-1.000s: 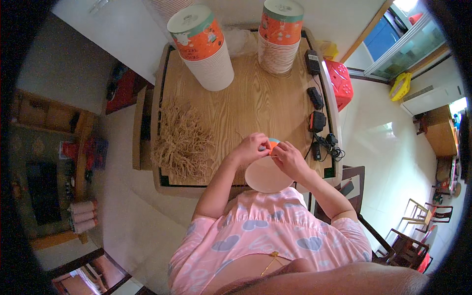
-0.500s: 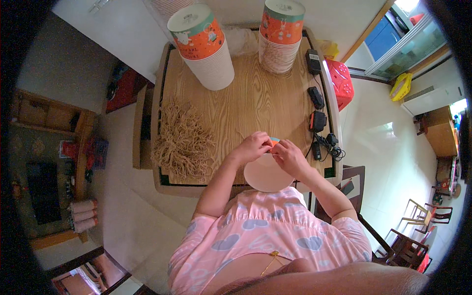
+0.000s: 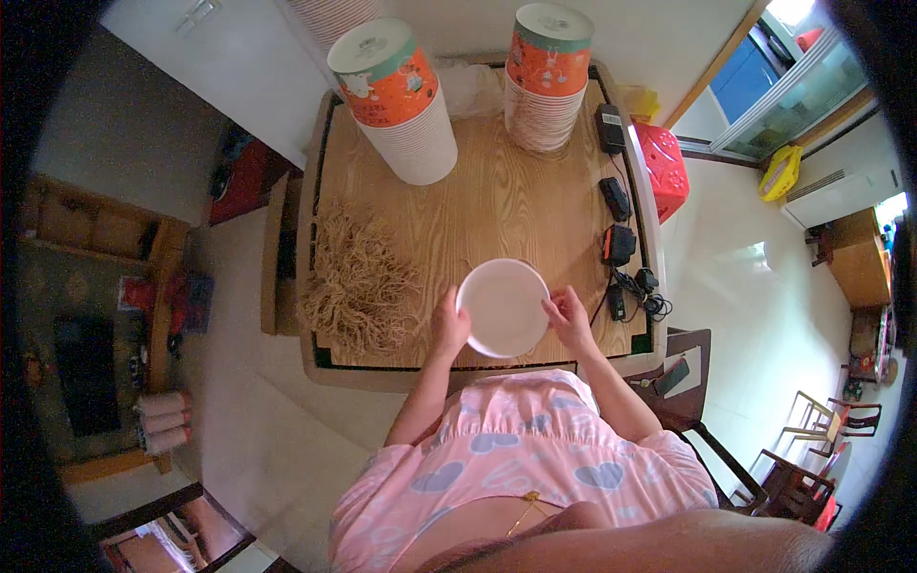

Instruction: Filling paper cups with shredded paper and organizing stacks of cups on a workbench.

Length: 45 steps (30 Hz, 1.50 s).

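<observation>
A round white paper bucket [image 3: 503, 310] is held over the near part of the wooden table [image 3: 468, 205], its open mouth facing up toward me. Its inside is white and looks bare; the outer wall is hidden. My left hand [image 3: 452, 327] grips the bucket's left side, with the thumb along the rim. On the other side, my right hand [image 3: 570, 323] pinches the rim between thumb and fingers. To the left of my left hand lies a loose pile of brown twine strands [image 3: 358, 282].
Two upside-down stacks of paper buckets, a left stack [image 3: 401, 105] and a right stack [image 3: 547, 81], stand at the far side. Black adapters [image 3: 618, 244] and cables line the right edge. A red plastic stool [image 3: 661, 172] is beyond it; a dark chair [image 3: 683, 382] stands at the near right.
The bucket has turned so that its open mouth faces me. My hands have moved apart from the far edge of the bucket to its left and right sides.
</observation>
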Motion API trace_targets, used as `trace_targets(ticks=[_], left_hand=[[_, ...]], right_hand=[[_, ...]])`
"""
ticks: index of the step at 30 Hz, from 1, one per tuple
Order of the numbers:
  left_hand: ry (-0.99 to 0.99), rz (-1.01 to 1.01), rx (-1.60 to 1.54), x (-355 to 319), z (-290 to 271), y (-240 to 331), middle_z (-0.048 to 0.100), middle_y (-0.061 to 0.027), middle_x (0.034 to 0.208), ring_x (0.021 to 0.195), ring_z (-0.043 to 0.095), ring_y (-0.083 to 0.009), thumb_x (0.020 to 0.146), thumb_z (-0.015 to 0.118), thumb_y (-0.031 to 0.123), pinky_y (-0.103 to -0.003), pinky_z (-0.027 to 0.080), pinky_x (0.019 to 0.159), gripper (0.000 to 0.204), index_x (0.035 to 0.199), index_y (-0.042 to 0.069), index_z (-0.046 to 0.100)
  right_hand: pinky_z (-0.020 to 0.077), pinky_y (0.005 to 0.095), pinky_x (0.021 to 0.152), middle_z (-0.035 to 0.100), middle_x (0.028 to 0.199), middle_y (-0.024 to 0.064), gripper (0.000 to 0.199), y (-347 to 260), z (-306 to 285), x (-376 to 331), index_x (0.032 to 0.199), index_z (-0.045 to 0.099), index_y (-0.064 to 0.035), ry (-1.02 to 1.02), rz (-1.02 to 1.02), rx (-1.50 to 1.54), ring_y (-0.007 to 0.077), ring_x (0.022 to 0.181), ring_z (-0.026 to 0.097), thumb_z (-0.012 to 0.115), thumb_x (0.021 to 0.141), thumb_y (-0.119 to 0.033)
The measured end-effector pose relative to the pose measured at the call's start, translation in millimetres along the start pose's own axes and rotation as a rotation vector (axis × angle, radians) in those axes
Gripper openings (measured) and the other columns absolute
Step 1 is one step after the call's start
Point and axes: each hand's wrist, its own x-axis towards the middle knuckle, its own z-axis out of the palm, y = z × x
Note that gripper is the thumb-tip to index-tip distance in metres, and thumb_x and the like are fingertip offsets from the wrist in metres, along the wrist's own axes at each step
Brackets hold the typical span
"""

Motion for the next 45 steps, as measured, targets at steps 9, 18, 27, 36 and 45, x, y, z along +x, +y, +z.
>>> trace_targets(ticks=[9, 18, 27, 36, 45], left_hand=[[-0.374, 0.094, 0.114, 3, -67, 36, 0.058, -0.0162, 0.099, 0.092, 0.056, -0.0315, 0.073, 0.044, -0.003, -0.037, 0.044, 0.079, 0.031, 0.101, 0.004, 0.056], [-0.467, 0.167, 0.166, 22, -55, 45, 0.058, -0.014, 0.097, 0.091, 0.055, -0.0322, 0.075, 0.042, 0.002, -0.039, 0.045, 0.077, 0.03, 0.099, 0.01, 0.058], [-0.445, 0.283, 0.094, 70, -29, 46, 0.058, -0.0135, 0.093, 0.088, 0.056, -0.0312, 0.072, 0.05, 0.004, -0.039, 0.045, 0.077, 0.027, 0.097, 0.008, 0.059], [-0.853, 0.46, -0.615, 3, -84, 201, 0.049, -0.0117, 0.11, 0.103, 0.048, -0.0238, 0.067, 0.071, 0.011, -0.034, 0.038, 0.089, 0.065, 0.123, 0.006, 0.039], [-0.799, 0.096, -0.35, -30, -94, 184, 0.052, 0.0002, 0.068, 0.066, 0.05, -0.0038, 0.076, 0.066, 0.01, -0.019, 0.042, 0.058, 0.031, 0.104, 0.002, 0.055]], right_hand=[[0.0452, 0.035, 0.065, 0.054, 0.081, 0.0118, 0.012, -13, 9, 73, 0.081, 0.06, -0.0051, -0.123, -0.248, -0.45, 0.0259, 0.077, 0.055, 0.059, 0.076, -0.016], [0.0417, 0.0379, 0.081, 0.055, 0.095, 0.0106, 0.028, 14, 96, 124, 0.099, 0.058, -0.0127, -0.287, -0.471, -1.062, 0.0296, 0.095, 0.051, 0.061, 0.073, -0.022], [0.0453, 0.04, 0.065, 0.055, 0.083, 0.0169, 0.01, 11, 30, 144, 0.086, 0.056, -0.004, -0.193, -0.483, -0.807, 0.034, 0.077, 0.055, 0.054, 0.076, -0.006], [0.0457, 0.0334, 0.063, 0.056, 0.078, 0.0081, 0.01, -165, -25, -64, 0.081, 0.056, -0.0036, -0.379, -0.602, -0.667, 0.0257, 0.075, 0.057, 0.059, 0.072, -0.001], [0.0435, 0.0377, 0.062, 0.053, 0.077, 0.0106, 0.012, -164, 4, -78, 0.086, 0.056, -0.0053, -0.357, -0.696, -0.68, 0.0289, 0.071, 0.053, 0.057, 0.075, -0.003]])
